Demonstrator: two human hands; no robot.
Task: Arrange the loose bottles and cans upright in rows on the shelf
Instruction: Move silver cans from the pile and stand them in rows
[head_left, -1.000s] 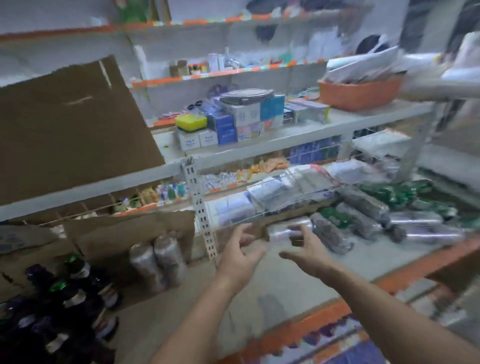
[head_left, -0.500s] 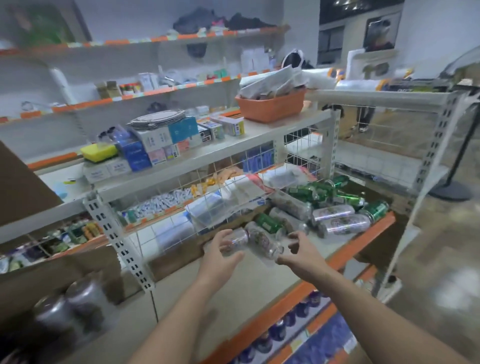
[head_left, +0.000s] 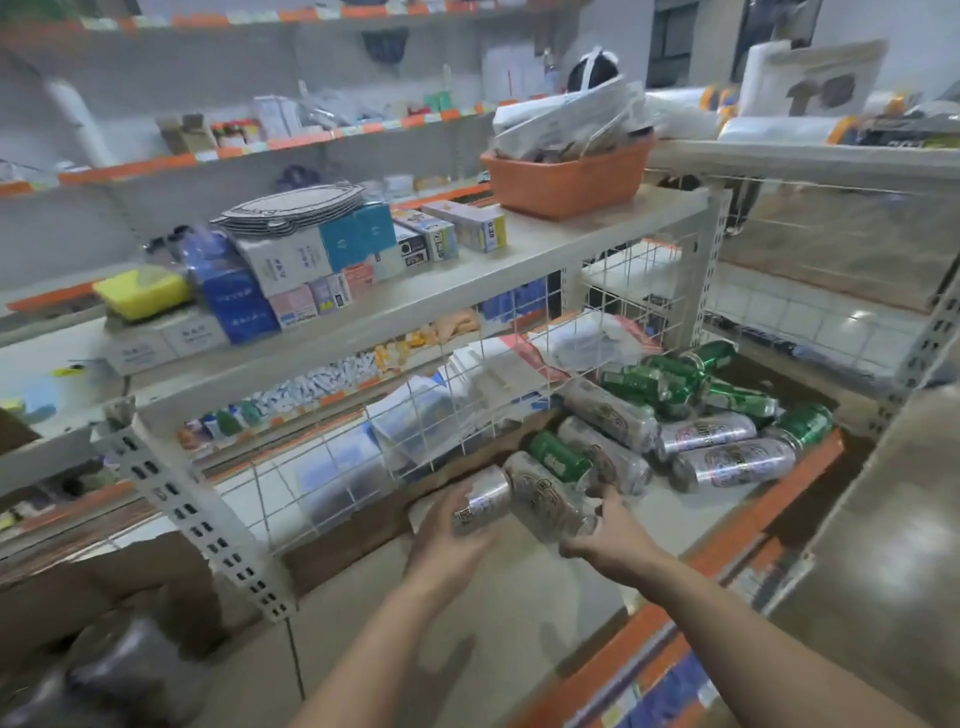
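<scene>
Orange-trimmed wall shelves (head_left: 291, 141), glossy tiled floor (head_left: 810, 322)

Bright, glossy metal on the silver cans (head_left: 732, 462); the same hard shine on the green cans (head_left: 558, 457). Smooth matt beige paint across the shelf (head_left: 519, 613), with a slick orange strip (head_left: 727, 538) along its front edge. White-coated wire for the mesh (head_left: 467, 395), matt painted metal for the punched upright (head_left: 208, 525). Dull orange plastic in the basket (head_left: 566, 182). Smooth printed card on the boxes (head_left: 283, 262). Clear, glinting plastic film on the bags (head_left: 421, 421) behind the mesh. Rough, matt brown cardboard (head_left: 78, 587) low at the left.
</scene>
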